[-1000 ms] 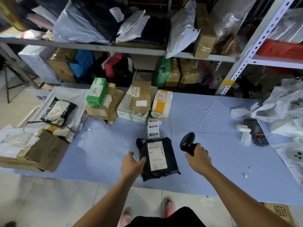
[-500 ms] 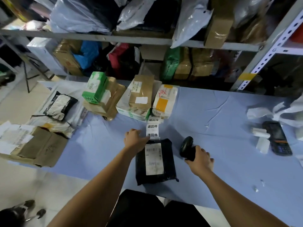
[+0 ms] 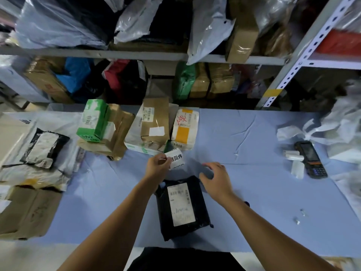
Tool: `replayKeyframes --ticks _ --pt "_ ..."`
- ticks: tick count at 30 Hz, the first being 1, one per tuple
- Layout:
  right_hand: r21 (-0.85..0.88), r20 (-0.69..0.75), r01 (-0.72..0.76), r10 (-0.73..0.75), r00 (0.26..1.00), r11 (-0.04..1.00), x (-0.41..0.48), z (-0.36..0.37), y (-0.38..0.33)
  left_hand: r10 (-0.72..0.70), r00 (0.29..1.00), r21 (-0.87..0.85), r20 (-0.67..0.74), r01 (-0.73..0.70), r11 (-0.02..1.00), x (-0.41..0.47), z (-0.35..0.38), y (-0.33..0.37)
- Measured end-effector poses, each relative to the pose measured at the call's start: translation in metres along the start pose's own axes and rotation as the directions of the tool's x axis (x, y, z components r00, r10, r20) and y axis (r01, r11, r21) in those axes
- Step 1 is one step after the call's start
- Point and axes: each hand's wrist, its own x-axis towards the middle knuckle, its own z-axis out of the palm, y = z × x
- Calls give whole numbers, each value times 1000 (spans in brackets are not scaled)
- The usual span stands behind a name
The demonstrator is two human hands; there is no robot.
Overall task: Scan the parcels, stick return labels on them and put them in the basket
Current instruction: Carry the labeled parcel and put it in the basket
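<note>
A black bag parcel [image 3: 202,204] with a white shipping label lies flat on the blue table [image 3: 254,153], near its front edge. Just beyond the parcel, my left hand [image 3: 157,167] pinches a white return label strip [image 3: 177,159] printed with black characters and lifts its end off the table. My right hand [image 3: 214,178] hovers over the parcel's far right corner with fingers spread and loosely curled, holding nothing. A small dark bit [image 3: 246,203] peeks out from under my right forearm; I cannot tell what it is. No basket is in view.
Several parcels are piled at the table's back: a green box [image 3: 92,122], brown boxes [image 3: 156,118], a white and orange packet [image 3: 185,128]. Left lie another black bag [image 3: 58,137] and flat cardboard [image 3: 25,210]. A handheld terminal [image 3: 310,159] and white bags [image 3: 341,124] sit right. Loaded shelves stand behind.
My right hand has let go of the scanner and moved over the parcel's far corner. My left hand has gone from the parcel to the label strip and picked up its end.
</note>
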Motion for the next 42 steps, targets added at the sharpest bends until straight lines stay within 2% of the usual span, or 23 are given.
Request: replayKeyframes --ticks 3,6,9,11,13,16,22,27,31,35,38,40,42 --pt "80 118 -9 -1 993 997 9 18 -27 39 997 -90 65 -33 995 -1 -7 2" --pt "229 154 -115 81 985 967 18 33 -49 78 977 -116 199 -55 992 -7 -11 0" --pt "307 154 -243 205 967 920 30 39 -60 99 943 -42 318 -90 995 -16 -15 -8" --pt "385 187 -266 208 960 884 34 40 -62 105 929 -3 356 -111 994 -21 -16 -12" --pt "438 206 -221 142 968 871 33 39 -62 91 932 -89 351 -64 994 -24 -20 -10" --pt "411 207 -116 31 978 904 25 36 -61 62 953 -344 298 46 938 -23 -27 0" --pt "365 338 -155 25 941 918 6 27 -57 108 977 -525 186 5 851 -14 -34 19" --pt "411 276 -93 -26 961 907 4 26 -66 184 964 -428 193 -86 899 -17 -32 27" --pt "515 195 -64 -44 980 855 5 24 -75 305 916 -348 259 -206 915 -23 -34 32" --pt "551 119 -56 -12 993 832 5 22 -76 338 878 -311 339 -235 921 -28 -39 37" --pt "560 111 -28 -41 993 828 4 20 -73 371 855 -271 363 -285 920 -31 -42 40" --pt "552 115 -20 -52 992 834 3 19 -73 399 867 -237 298 -338 911 -33 -43 41" --pt "531 122 -26 -46 992 847 2 19 -73 426 891 -190 155 -396 898 -33 -43 42"
